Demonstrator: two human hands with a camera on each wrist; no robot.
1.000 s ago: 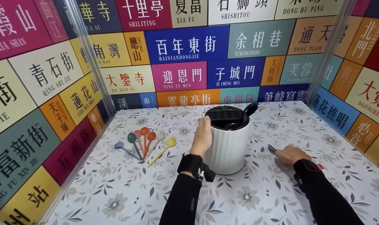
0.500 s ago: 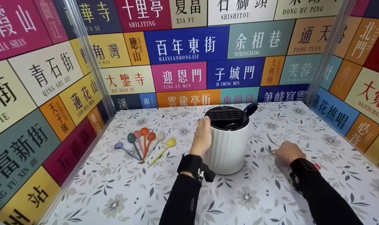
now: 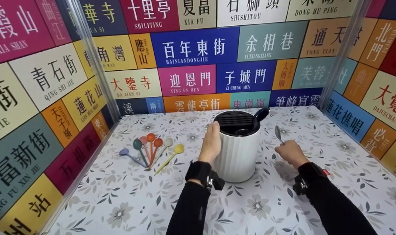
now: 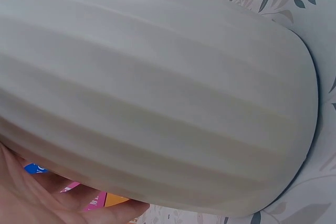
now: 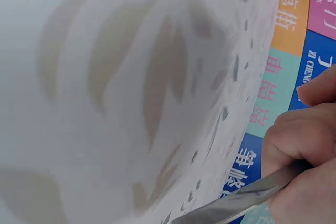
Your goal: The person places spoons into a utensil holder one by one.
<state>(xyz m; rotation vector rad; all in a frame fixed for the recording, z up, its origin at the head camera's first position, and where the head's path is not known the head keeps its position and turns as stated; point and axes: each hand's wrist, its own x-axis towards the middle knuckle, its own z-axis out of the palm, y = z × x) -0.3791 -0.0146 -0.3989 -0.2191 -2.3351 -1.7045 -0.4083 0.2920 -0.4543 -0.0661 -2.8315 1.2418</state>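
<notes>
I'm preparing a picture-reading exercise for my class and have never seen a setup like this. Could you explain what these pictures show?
There is no robot here: a person works with two bare hands. The wide picture is taken from the person's head, looking forward and down; the other two are taken from the left and right wrists, each close to that hand's work. On the flower-patterned surface stands a white ribbed container with a black top; to its left lies a group of coloured spoons. The left hand rests against the container's side, and the right hand holds a silvery spoon.
</notes>
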